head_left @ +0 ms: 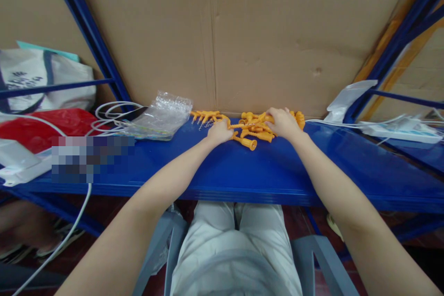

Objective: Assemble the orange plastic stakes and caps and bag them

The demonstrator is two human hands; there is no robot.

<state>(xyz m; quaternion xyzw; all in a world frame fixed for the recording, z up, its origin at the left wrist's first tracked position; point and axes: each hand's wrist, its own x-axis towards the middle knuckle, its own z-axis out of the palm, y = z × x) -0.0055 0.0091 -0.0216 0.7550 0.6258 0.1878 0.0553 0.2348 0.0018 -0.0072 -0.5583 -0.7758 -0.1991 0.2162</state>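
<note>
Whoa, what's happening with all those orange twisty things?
Someone sitting at a blue table is handling orange pieces, some with spiral parts. The left hand is at the heap's left side, and the right hand is over its right part; exactly what each grips is hard to see. More pieces lie just beyond the left hand, near a clear plastic bag.

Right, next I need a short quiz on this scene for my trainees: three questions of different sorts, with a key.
1. True or false: the left hand and the right hand are both at the orange pieces.
2. Which lies on the person's left of those pieces: (a) a mug, (b) clear plastic packaging, (c) a hammer?
3. Fill in: the brown backing behind the blue table is ____.

Key: 1 true; 2 b; 3 cardboard.
</note>
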